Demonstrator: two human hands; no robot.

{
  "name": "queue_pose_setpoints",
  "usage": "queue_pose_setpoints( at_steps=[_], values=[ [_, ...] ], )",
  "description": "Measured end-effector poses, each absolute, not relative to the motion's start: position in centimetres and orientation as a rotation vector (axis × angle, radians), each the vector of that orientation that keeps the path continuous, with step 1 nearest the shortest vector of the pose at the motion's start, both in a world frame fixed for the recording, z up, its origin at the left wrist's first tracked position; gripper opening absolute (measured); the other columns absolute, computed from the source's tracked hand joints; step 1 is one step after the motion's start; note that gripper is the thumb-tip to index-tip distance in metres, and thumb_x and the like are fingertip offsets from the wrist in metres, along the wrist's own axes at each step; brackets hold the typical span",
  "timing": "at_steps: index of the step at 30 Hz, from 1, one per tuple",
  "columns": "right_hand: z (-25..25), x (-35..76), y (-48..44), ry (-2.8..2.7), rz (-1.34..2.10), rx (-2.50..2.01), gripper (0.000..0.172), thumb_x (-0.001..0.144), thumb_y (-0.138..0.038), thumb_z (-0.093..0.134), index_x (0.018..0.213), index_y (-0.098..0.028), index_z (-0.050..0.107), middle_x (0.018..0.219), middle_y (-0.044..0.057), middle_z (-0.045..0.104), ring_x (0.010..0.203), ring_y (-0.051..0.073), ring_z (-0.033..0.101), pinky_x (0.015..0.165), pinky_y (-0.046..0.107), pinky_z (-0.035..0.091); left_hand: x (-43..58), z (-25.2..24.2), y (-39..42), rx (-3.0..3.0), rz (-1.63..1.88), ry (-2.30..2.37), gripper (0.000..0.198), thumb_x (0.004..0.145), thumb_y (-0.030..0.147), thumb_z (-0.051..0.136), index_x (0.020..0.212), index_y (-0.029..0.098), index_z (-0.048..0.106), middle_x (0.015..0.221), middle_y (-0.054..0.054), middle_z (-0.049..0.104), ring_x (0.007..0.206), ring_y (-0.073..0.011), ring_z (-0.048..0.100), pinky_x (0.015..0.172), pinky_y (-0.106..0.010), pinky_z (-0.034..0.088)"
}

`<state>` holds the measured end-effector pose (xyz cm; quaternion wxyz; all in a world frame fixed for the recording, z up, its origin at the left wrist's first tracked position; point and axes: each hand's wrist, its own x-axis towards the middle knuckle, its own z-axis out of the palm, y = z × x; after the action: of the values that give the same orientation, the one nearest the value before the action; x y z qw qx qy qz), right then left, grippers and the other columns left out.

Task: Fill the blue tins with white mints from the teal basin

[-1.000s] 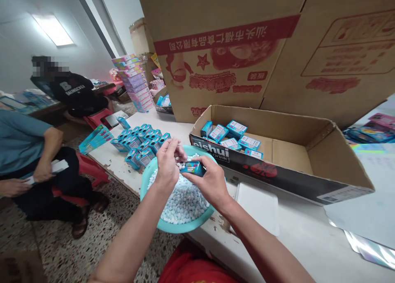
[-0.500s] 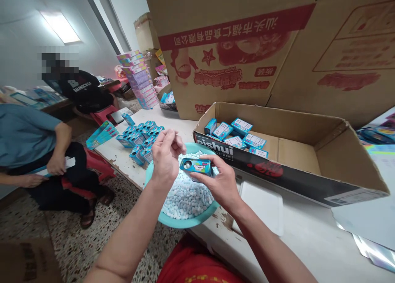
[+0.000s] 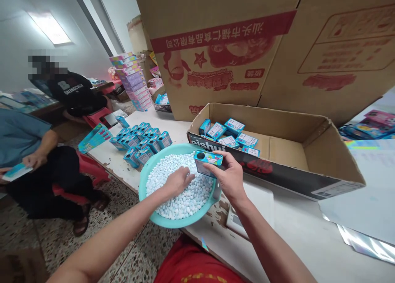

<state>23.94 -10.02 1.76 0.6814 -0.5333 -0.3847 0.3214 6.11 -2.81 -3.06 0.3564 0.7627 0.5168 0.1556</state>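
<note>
A turquoise basin (image 3: pixel 143 192) full of small white and pale-blue candies (image 3: pixel 180 204) stands at the table's near edge. My left hand (image 3: pixel 177 182) is down on the candies, its fingers curled and pressed in among them; the fingertips are partly hidden. Over the basin's right side, my right hand (image 3: pixel 230 176) grips a small blue candy box (image 3: pixel 208 161) between thumb and fingers. A round dark hole shows at the left end of its top face. Left of the basin, several similar blue boxes (image 3: pixel 143 141) stand grouped on the table.
A long open carton (image 3: pixel 286 151) behind my right hand holds several blue boxes (image 3: pixel 236 126). A tall brown carton (image 3: pixel 216 68) rises behind it. A white scale-like device (image 3: pixel 236 223) lies under my right forearm. Two people sit at the left, one holding a flat card (image 3: pixel 18 171).
My left hand has dropped from beside the box's hole down into the candies. The box in my right hand has shifted a little right and up. The view has turned slightly.
</note>
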Motion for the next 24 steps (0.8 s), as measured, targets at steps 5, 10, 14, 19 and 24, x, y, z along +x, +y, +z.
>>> queue_pose_setpoints(
  at_steps=[5,10,14,19,24],
  values=[
    [1.7,23.7,-10.8,-0.936,0.734,-1.242,0.045,0.06,-0.041,0.082,0.096,-0.02,0.066,0.086,0.002,0.07,0.078,0.022,0.064,0.073,0.034,0.05,6.1,-2.1,-2.0,1.575,0.608,1.345,0.033,0.072,0.045,0.056,0.057,0.021,0.042,0.054,0.002,0.039,0.054,-0.0142,0.043,0.054,-0.025,0.035],
    [1.9,22.8,-10.8,-1.123,0.653,-1.284,0.039,0.066,-0.042,0.08,0.096,-0.021,0.067,0.092,0.003,0.07,0.083,0.023,0.064,0.078,0.035,0.049,5.3,1.7,-1.3,1.214,0.795,1.257,0.029,0.078,0.047,0.042,0.066,0.022,0.034,0.056,0.005,0.034,0.041,-0.0068,0.031,0.042,-0.02,0.025],
    [1.8,20.9,-9.9,-1.352,0.553,-1.318,0.032,0.071,-0.041,0.077,0.094,-0.023,0.066,0.093,0.003,0.069,0.085,0.024,0.064,0.079,0.036,0.048,6.0,5.5,-1.4,0.671,1.086,0.931,0.026,0.077,0.037,0.056,0.068,0.019,0.04,0.055,0.005,0.044,0.039,-0.0039,0.035,0.038,-0.015,0.023],
    [2.1,19.0,-9.1,-1.516,0.449,-1.378,0.029,0.072,-0.033,0.077,0.096,-0.023,0.064,0.095,0.004,0.068,0.088,0.024,0.063,0.075,0.035,0.047,7.9,6.1,-1.8,0.679,1.36,0.857,0.034,0.07,0.038,0.071,0.062,0.017,0.046,0.052,0.004,0.048,0.041,-0.0057,0.044,0.039,-0.017,0.033],
    [2.4,18.9,-9.1,-1.503,0.448,-1.415,0.03,0.069,-0.029,0.079,0.094,-0.022,0.064,0.092,0.003,0.068,0.086,0.024,0.063,0.073,0.033,0.047,8.5,5.4,-2.1,0.74,1.437,0.886,0.038,0.066,0.04,0.074,0.06,0.017,0.044,0.05,0.005,0.046,0.039,-0.0043,0.041,0.037,-0.016,0.028]
  ],
)
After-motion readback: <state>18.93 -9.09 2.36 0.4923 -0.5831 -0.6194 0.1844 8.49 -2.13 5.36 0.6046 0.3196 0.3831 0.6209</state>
